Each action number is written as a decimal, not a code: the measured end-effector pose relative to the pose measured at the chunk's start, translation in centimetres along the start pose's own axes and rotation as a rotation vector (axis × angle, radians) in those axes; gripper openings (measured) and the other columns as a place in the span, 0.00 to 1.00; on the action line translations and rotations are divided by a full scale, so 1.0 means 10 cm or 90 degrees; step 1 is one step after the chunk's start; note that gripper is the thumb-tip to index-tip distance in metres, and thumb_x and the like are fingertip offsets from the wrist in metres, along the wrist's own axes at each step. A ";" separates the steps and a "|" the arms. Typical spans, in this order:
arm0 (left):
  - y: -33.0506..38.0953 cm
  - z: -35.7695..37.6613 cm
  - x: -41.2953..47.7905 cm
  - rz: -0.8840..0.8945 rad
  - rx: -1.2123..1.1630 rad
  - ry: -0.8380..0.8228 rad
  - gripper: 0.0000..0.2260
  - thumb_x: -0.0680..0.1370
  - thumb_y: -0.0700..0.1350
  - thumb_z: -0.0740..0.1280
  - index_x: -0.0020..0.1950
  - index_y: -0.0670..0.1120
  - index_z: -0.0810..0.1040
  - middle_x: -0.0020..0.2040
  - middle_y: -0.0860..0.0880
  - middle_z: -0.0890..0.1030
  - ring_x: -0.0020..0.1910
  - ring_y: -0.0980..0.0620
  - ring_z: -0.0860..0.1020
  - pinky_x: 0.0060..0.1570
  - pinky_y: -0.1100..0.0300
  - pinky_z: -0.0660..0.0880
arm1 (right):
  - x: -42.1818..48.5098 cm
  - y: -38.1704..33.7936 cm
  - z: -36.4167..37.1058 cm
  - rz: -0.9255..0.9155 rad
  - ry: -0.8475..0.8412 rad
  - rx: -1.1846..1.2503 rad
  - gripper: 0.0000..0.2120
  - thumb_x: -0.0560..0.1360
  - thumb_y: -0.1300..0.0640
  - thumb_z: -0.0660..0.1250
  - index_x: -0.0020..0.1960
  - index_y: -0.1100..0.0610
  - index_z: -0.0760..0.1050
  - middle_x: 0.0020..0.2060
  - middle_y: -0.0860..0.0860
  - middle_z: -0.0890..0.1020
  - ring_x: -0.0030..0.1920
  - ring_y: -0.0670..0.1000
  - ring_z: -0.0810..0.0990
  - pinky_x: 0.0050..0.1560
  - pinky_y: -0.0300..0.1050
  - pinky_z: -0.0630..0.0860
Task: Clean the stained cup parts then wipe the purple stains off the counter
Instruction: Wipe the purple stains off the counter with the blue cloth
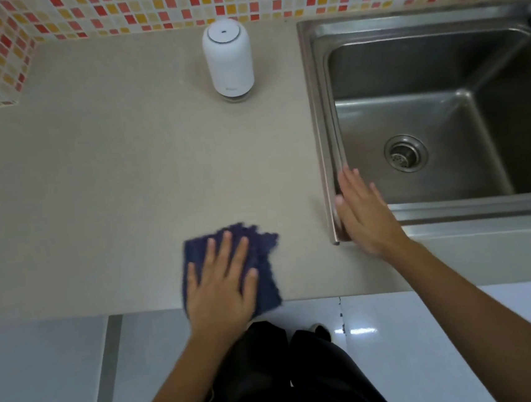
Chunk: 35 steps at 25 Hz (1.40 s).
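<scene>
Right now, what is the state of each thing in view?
cloth: flat on the counter, under the left hand.
left hand: fingers straight, pressing the cloth.
right hand: open, over the sink rim.
cup: upright, lid on.
sink: no standing water, strainer in drain.
counter: no purple stain visible.

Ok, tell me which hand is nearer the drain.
Right. The right hand is at the rim of the sink, just left of the drain; the left hand presses the cloth on the counter, farther left.

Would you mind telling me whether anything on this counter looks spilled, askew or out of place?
Nothing stands out: the white cup stands upright, the counter shows no purple stains, and the blue cloth lies flat under the left hand.
</scene>
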<state>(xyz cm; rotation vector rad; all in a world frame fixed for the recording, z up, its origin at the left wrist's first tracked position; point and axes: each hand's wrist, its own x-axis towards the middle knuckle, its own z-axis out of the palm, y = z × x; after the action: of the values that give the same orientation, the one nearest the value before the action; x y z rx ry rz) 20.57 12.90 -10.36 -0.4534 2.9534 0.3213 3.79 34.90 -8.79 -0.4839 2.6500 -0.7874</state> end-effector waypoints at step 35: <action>0.31 0.10 -0.06 -0.116 0.011 0.048 0.35 0.75 0.66 0.48 0.77 0.49 0.51 0.78 0.49 0.54 0.77 0.46 0.50 0.72 0.42 0.51 | -0.51 -0.55 0.59 -0.141 0.059 -0.175 0.31 0.76 0.48 0.37 0.75 0.60 0.50 0.76 0.53 0.51 0.74 0.49 0.41 0.71 0.50 0.37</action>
<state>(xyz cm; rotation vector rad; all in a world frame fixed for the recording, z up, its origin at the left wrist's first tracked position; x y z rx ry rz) 20.27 16.19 -10.67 -0.7418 2.9541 0.2634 11.96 29.97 -9.21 -0.8426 2.8396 -0.5158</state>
